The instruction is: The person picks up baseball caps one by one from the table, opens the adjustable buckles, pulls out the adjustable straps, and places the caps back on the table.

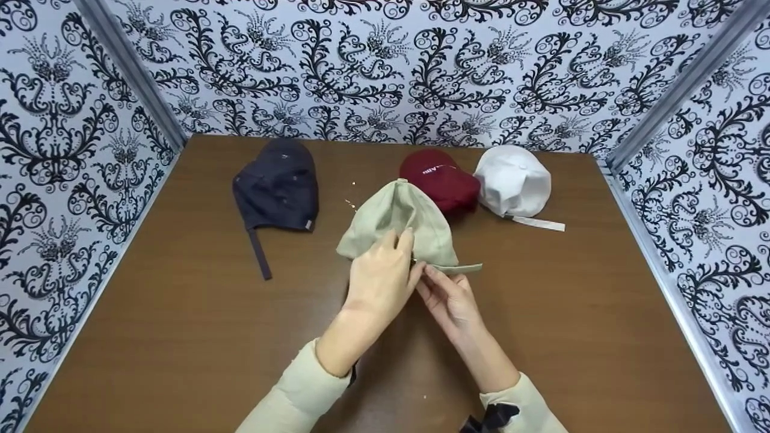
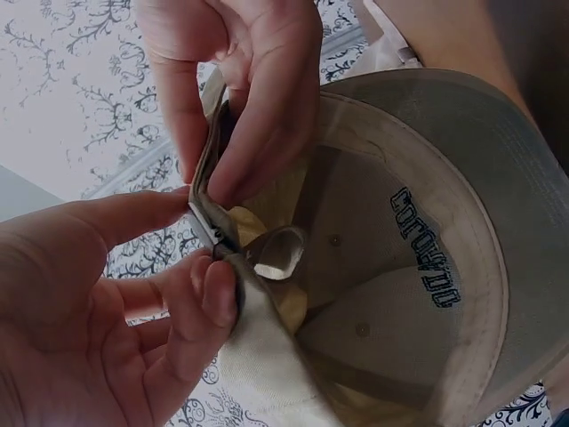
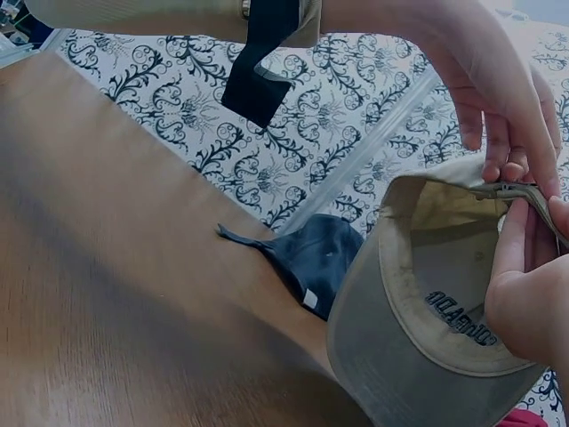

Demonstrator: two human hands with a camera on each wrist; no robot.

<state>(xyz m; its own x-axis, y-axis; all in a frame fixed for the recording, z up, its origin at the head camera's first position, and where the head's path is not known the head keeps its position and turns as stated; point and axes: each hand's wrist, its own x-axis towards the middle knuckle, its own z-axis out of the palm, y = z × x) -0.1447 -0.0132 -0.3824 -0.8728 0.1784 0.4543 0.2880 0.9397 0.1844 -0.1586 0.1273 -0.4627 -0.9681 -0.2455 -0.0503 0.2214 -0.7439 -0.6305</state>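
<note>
A beige cap (image 1: 403, 216) is held off the table between both hands, its underside and green-grey brim (image 2: 498, 196) visible in the left wrist view. Dark lettering (image 2: 427, 249) shows inside the crown. My left hand (image 1: 379, 276) pinches the back edge of the cap at a small metal buckle (image 2: 206, 227). With thumb and fingers, my right hand (image 1: 454, 304) pinches the cap's back strap (image 2: 209, 151) beside that buckle. A loop of the strap (image 2: 283, 253) bulges inside the cap. The strap's free end (image 1: 466, 267) sticks out to the right in the head view.
On the brown table (image 1: 180, 337) a dark navy cap (image 1: 280, 186) lies at back left, its strap hanging loose. A red cap (image 1: 439, 180) and a white cap (image 1: 514, 180) lie at back right. Patterned walls (image 1: 361, 72) stand behind and at both sides.
</note>
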